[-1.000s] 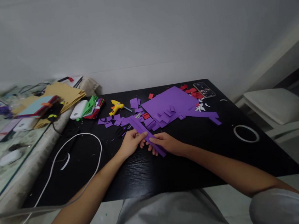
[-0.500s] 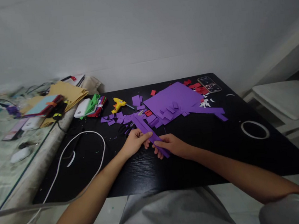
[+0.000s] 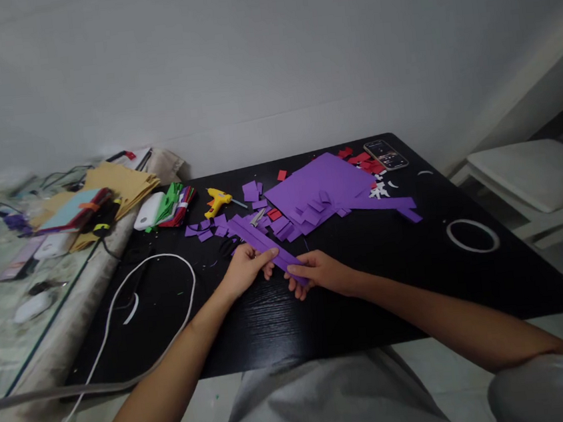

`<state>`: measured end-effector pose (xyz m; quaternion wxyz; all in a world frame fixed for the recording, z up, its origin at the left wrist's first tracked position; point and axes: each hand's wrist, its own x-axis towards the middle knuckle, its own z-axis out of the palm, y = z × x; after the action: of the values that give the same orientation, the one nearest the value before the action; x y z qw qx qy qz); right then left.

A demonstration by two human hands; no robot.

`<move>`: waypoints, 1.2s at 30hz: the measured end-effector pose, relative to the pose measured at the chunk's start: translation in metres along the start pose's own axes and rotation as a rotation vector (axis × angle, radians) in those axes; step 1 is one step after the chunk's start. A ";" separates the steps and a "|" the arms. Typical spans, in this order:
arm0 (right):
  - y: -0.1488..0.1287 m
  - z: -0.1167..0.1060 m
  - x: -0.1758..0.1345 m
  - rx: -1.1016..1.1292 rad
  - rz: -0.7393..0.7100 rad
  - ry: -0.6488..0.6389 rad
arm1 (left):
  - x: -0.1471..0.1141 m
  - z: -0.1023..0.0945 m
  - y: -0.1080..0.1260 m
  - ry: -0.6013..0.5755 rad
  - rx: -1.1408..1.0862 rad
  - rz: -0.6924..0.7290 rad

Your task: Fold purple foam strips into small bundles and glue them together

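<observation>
A long purple paper strip [image 3: 258, 239] with a lengthwise crease slants between my hands above the table's front half. My left hand [image 3: 248, 265] pinches it near its middle, thumb on top. Toward its near end my right hand [image 3: 317, 273] grips it, thumb above and fingers curled below. Beyond the strip lie small purple paper pieces [image 3: 206, 229] and a large purple sheet [image 3: 316, 180] with cut pieces on top. Black-handled scissors [image 3: 228, 246] lie just past my left hand, partly hidden by the strip.
A yellow glue gun [image 3: 217, 201] lies at the back, beside a bundle of coloured sheets [image 3: 176, 205]. At the back right are red scraps [image 3: 359, 158] and a phone [image 3: 386, 154]. A white ring [image 3: 472, 236] rests at right; a white cable [image 3: 190, 301] loops at left.
The strip has turned to a flatter slant, its far end swinging left. My left hand has shifted slightly left, away from my right hand. The whole view has shifted a little.
</observation>
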<state>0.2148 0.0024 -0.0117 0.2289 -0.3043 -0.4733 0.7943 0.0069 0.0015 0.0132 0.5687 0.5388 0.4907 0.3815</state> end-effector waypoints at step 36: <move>-0.013 -0.007 0.001 0.007 -0.218 0.287 | -0.010 0.022 0.000 -0.165 -0.134 -0.073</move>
<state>0.2196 0.0129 -0.0028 0.3802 -0.3607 -0.4630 0.7148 0.0259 -0.0133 0.0132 0.6556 0.5107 0.4348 0.3469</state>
